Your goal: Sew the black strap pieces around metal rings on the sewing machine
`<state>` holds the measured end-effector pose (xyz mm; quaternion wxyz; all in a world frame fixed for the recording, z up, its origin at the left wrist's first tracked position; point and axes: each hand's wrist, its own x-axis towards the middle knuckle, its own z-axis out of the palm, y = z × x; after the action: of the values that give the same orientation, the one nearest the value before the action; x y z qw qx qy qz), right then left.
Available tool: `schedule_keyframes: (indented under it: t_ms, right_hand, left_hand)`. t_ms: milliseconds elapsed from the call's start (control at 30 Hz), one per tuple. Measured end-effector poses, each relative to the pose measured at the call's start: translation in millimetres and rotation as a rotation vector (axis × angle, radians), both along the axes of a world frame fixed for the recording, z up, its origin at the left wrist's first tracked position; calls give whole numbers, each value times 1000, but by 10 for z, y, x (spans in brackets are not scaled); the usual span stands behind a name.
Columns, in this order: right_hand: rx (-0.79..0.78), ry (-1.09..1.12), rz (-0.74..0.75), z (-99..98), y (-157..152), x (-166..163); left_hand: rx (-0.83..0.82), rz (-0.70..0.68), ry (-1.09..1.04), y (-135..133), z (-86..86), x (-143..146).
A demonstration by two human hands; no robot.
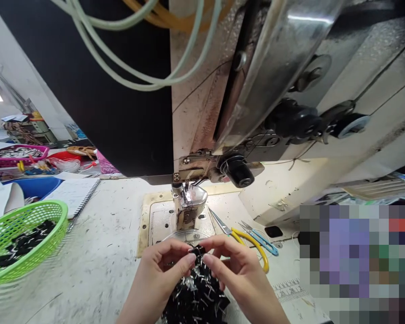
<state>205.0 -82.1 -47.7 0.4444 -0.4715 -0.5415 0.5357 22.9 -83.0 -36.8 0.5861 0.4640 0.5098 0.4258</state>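
Note:
My left hand (162, 270) and my right hand (238, 270) meet at the bottom middle, both pinching the top of a bunch of small black pieces with white marks (197, 294). The fingertips close on the bunch from either side. Just beyond them stands the presser foot and needle (185, 209) of a large sewing machine (256, 90), with a round clear plate (185, 235) on the machine bed below it.
A green basket (37, 216) holding more black pieces sits at the left. A spiral notebook (76, 193) lies behind it. Yellow thread snips (253, 245) and blue snips (265, 243) rest right of my hands. A cluttered bench with a pink basket (6, 162) fills the far left.

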Motion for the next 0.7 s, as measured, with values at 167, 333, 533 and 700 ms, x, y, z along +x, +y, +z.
schedule_keyframes:
  t_ms: [167, 333, 533, 700]
  right_hand:
    - [-30, 87, 62, -10, 2, -39]
    - [83, 25, 7, -21, -12, -41]
    - [450, -264, 98, 60, 41, 4]
    - [895, -382, -50, -4, 39, 10]
  left_hand:
    - [43, -52, -48, -3, 21, 3]
    - [-8, -75, -147, -6, 9, -14]
    - [106, -107, -93, -27, 64, -54]
    - [-180, -141, -315, -10, 101, -31]
